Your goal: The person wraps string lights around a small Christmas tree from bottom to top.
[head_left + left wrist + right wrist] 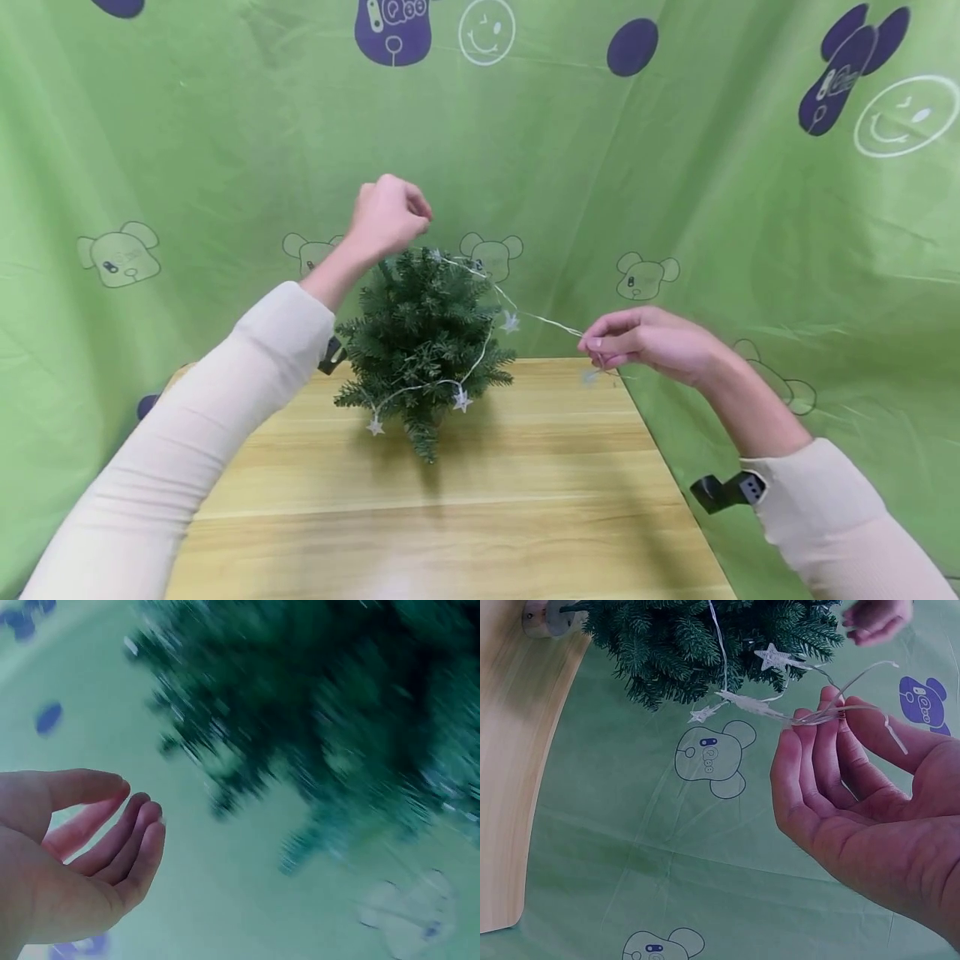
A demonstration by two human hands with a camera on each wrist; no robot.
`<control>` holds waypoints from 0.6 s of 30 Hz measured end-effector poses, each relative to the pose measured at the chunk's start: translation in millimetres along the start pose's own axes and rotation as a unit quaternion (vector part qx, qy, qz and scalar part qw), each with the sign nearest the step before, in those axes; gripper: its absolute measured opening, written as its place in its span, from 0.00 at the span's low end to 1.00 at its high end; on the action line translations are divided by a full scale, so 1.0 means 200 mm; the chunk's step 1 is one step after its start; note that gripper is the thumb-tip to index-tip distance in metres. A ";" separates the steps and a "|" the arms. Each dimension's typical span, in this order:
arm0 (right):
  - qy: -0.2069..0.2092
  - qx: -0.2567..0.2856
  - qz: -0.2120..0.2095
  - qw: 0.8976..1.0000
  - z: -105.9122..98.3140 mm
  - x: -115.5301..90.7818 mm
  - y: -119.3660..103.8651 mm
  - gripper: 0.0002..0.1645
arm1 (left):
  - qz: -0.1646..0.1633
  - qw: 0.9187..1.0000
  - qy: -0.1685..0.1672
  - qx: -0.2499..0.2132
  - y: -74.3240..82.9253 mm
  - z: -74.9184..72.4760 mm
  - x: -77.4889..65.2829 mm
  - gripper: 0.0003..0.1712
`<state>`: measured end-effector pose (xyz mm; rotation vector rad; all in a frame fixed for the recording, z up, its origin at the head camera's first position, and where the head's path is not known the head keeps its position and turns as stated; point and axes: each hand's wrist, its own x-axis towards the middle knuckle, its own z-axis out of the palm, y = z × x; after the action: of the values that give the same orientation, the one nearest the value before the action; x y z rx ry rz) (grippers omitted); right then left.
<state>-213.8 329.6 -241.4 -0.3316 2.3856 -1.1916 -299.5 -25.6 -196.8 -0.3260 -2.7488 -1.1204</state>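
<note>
My right hand (648, 343) pinches star string (746, 703) by wire end; left hand (390, 215), fingers loosely curved, holds nothing visible near top of tree (420, 317). String drapes across tree. Likely light, limp, snag-prone; I'd grip wire, spare stars (462, 399).

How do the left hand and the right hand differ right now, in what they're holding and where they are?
The left hand holds nothing visible, while the right hand pinches the star string. In the head view, the left hand is near the top of the tree, whereas the right hand is out to its right. Both are bare, with bent fingers.
</note>
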 end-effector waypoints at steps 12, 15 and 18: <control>0.004 0.000 0.001 1.000 0.00 -0.02 -0.01 0.21 | 0.124 0.983 -0.091 0.104 0.25 0.34 -0.07 0.14; 0.002 0.002 0.002 1.000 0.00 -0.02 -0.01 0.21 | 0.132 0.979 -0.102 0.119 0.25 0.38 -0.07 0.15; 0.004 0.001 0.005 1.000 0.00 -0.02 -0.01 0.21 | 0.144 0.972 -0.114 0.145 0.25 0.41 -0.07 0.18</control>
<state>-211.2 330.3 -238.8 -0.3136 2.3897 -1.1930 -278.6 65.1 -224.0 -0.8267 -2.8783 -0.6344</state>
